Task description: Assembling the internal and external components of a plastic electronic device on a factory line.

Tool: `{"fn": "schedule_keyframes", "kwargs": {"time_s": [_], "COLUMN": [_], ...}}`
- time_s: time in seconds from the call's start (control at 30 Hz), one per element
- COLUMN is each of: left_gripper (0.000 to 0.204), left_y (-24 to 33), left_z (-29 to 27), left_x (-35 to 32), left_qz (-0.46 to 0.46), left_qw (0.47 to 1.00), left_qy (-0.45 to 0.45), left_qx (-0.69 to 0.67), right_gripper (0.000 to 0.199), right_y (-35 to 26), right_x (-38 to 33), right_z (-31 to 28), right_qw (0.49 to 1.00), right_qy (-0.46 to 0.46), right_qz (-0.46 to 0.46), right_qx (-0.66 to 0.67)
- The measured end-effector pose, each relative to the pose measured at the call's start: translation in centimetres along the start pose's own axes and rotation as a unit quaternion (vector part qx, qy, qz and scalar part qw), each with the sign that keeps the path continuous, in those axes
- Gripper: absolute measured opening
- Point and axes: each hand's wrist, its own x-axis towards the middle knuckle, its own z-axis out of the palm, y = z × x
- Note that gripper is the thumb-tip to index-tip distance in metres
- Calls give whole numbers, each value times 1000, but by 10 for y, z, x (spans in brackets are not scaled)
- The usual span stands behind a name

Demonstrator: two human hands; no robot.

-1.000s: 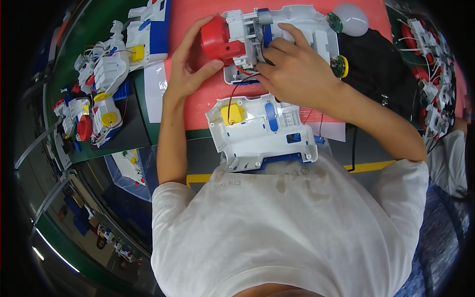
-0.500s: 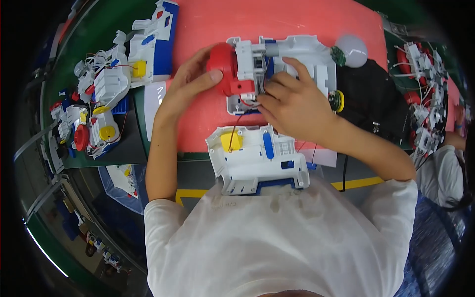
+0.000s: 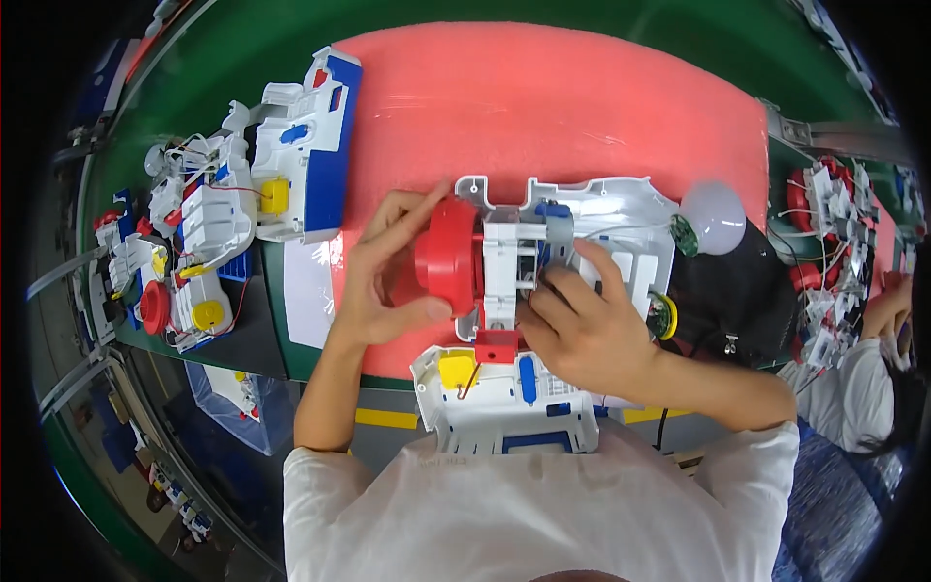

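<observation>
My left hand (image 3: 393, 281) curves around a round red plastic part (image 3: 452, 257), thumb on its near side and fingers at the far side. Joined to that part is a white plastic mechanism (image 3: 501, 270) with a grey cylindrical motor (image 3: 558, 238) beside it. The curled fingers of my right hand (image 3: 596, 330) close on the mechanism's right side; their tips are partly hidden. A red tab (image 3: 497, 346) sticks out toward me. Underneath lies an open white housing shell (image 3: 611, 199). A second white shell half (image 3: 485, 417), with a yellow piece (image 3: 458, 369), lies close to my body.
A white bulb-shaped part (image 3: 714, 217) and a yellow-rimmed round part (image 3: 663, 315) lie right of the shell, by a black cloth item (image 3: 737, 301). Part-built shells (image 3: 310, 165) crowd the left; more assemblies (image 3: 832, 242) and another person's arm (image 3: 882, 310) are at right.
The view has shifted, so the table sits lower. The red part and white mechanism have come toward me relative to the shell, the tab now past its near edge. Both hands moved along with them.
</observation>
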Motion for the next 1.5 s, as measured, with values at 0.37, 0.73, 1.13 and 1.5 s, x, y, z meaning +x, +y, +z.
{"fn": "schedule_keyframes", "kwargs": {"time_s": [0.37,0.73,1.13,1.5], "left_gripper": [82,75,52,58], "left_y": [-1,20,34,16], "left_z": [10,-4,30,40], "left_x": [2,9,16,15], "left_qz": [3,-191,-197,-165], "left_qw": [999,975,977,976], "left_qy": [46,-18,86,140], "left_qx": [-13,-109,-10,31], "right_gripper": [19,16,12,19], "right_y": [2,3,2,11], "right_x": [3,6,0,-1], "right_z": [3,6,9,1], "right_qw": [1000,1000,998,999], "right_qy": [11,12,66,-24], "right_qz": [13,21,9,2], "right_qx": [9,20,12,-26]}}
